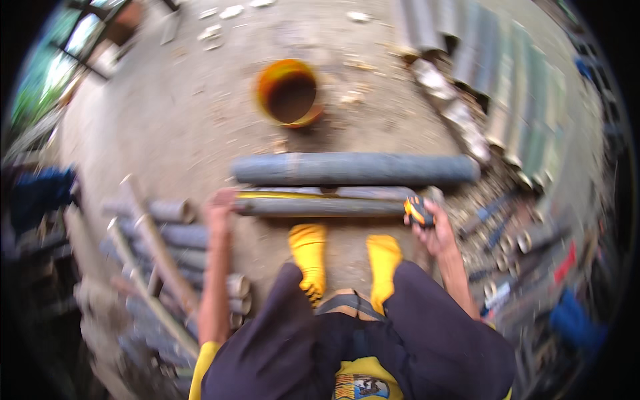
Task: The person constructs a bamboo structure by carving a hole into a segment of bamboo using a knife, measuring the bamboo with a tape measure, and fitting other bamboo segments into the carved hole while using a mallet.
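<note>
Ahead, in the head view, bare dusty floor runs out past an orange round-mouthed bucket, with a strip of open room between it and a thick grey-blue tube lying crosswise. That tube's right end stops near a heap of rubble and shavings; on the left, a bundle of hollow tubes edges in close to the forearm. Two feet in yellow socks stand just beside a thinner dark grey tube, leaving little space. Both tubes look smooth and rounded, while the stacked lengths at upper right are long and trough-like. A narrow yellow tape blade lies along the far side of the thinner tube. The right hand, its forearm angled inward, curls its fingers round a black-and-yellow tape measure at that tube's right end. The left arm reaches nearly straight forward, the left hand at the opposite end; blur hides whether its fingers pinch the blade.
</note>
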Tool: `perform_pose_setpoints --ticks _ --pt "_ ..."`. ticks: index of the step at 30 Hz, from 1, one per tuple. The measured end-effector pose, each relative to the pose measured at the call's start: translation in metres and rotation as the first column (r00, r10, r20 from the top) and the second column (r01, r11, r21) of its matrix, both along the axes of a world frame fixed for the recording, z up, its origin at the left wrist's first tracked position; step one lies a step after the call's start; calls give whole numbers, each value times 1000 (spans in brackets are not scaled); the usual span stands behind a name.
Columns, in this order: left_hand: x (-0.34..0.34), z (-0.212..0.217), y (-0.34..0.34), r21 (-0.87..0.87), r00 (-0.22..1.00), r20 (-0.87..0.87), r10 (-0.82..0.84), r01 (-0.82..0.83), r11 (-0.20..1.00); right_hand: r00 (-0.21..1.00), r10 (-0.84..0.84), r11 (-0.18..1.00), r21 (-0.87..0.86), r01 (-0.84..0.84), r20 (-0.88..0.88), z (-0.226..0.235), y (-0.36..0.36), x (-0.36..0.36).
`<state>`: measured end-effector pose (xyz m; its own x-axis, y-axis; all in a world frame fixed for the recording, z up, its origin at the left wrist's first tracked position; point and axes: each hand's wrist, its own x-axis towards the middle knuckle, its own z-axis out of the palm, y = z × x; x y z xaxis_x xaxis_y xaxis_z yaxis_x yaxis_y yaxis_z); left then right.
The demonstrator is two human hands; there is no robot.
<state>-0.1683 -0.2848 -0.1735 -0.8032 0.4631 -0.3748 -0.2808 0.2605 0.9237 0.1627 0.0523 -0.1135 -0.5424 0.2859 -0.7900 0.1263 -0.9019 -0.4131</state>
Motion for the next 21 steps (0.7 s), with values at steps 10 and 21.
perform_pose_setpoints --ticks 10,21 --pt "-55 -61 6 -204 975 28 218 -208 957 889 -386 829 515 218 244 -12 162 115" --pt "-41 -34 15 -213 974 -7 224 -221 952 835 -466 820 498 283 292 -57 180 111"
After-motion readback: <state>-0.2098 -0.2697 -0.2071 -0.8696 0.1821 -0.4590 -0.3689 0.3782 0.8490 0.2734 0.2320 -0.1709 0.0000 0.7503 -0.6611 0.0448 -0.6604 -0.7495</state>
